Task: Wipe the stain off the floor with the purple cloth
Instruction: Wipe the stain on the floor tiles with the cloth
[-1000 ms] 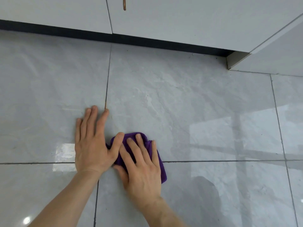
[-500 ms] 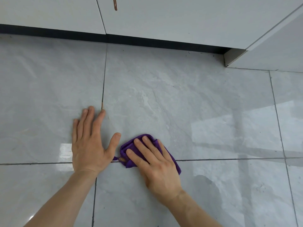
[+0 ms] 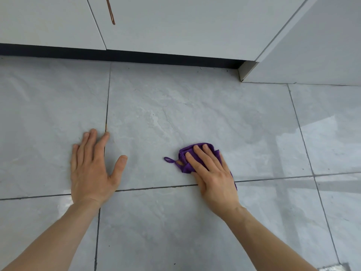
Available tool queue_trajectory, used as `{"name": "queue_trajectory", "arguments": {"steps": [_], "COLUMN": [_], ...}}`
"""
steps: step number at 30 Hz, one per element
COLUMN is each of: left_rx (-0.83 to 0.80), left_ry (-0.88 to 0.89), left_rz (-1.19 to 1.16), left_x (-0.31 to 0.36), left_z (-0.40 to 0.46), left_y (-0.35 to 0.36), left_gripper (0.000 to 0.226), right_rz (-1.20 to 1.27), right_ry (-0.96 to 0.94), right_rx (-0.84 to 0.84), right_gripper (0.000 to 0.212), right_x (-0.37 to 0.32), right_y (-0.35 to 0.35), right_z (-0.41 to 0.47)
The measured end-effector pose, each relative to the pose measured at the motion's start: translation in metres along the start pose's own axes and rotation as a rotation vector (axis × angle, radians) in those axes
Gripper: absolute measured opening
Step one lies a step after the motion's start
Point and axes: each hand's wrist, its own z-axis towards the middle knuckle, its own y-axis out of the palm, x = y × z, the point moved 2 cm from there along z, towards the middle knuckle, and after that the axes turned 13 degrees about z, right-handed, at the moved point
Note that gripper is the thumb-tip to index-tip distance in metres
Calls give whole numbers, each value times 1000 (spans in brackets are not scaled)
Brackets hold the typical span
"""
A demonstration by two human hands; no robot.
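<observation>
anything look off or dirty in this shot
Yes. A brown drip streak runs down the white cabinet door, and brownish residue sits in the grout line just beyond the left hand. The purple cloth under the right hand shows a brown smudge.

Both arms reach forward. The left hand (image 3: 91, 169) lies flat, fingers spread. The right hand (image 3: 213, 177) presses down, fingers straight.

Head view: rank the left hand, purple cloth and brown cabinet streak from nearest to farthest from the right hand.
1. purple cloth, under the right hand.
2. left hand, flat on the floor, leftward.
3. brown streak, up on the cabinet door.
</observation>
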Motion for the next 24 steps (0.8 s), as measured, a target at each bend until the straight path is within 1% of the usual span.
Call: {"name": "queue_trajectory", "arguments": {"steps": [4, 6, 9, 11, 12, 13, 14, 16, 18, 21, 24], "left_rx": [-2, 30, 59, 32, 7, -24, -62, -145, -225, -272, -266], "left_ry": [-19, 22, 159, 283, 353, 424, 496, 627, 706, 706, 673], "left_rz": [-36, -71, -165, -194, -206, -215, -216, -181, -117, -34, -25], "left_x": [4, 18, 56, 87, 104, 119, 134, 158, 171, 172, 168], "left_z": [-1, -2, 3, 6, 6, 6, 5, 0, -7, -16, -19], "left_y": [-6, -13, -24, -27, -28, -28, -28, -24, -17, -11, -13], "left_gripper": [80, 77, 63, 54, 51, 50, 51, 55, 56, 55, 52], "right_rz": [41, 61, 83, 101, 105, 109, 114, 123, 125, 101, 56], "right_ry": [45, 78, 150, 248, 293, 315, 307, 248, 236, 267, 257], "right_rx": [-9, 31, 224, 350, 378, 372, 330, 198, 100, 48, 47], "right_gripper": [45, 47, 47, 43, 42, 44, 47, 53, 60, 69, 66], "right_x": [-9, -15, -21, -17, -15, -16, -18, -21, -19, -17, -20], "right_y": [-1, -6, -23, -36, -42, -46, -49, -52, -52, -50, -47], "right_z": [1, -2, -9, -15, -20, -24, -27, -34, -38, -36, -31]}}
